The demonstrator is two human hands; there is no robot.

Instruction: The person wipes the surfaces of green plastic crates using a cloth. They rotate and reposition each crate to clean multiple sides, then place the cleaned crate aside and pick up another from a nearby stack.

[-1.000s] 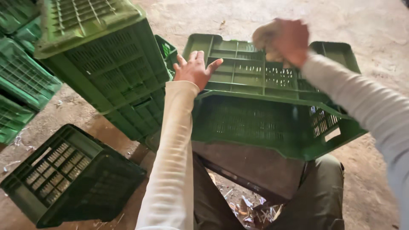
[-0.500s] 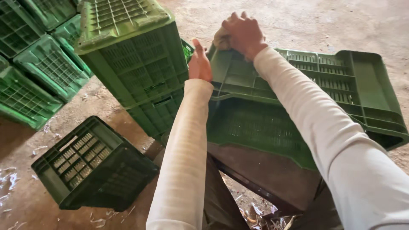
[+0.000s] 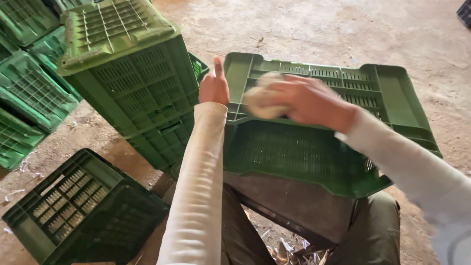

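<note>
Hands: my left hand (image 3: 214, 87) steadies the upturned green crate (image 3: 314, 147), right hand (image 3: 306, 103) grips a pale pad (image 3: 260, 100); hard scrubbing could tip it off my lap.

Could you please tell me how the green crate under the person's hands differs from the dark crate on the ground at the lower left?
The green crate is turned bottom up and raised on the person's lap; the dark crate sits on the ground, opening upward. The first is bright green, the second much darker. The left hand steadies the first while the right hand presses a pale pad on it; nobody touches the second. Both are slotted plastic.
</note>
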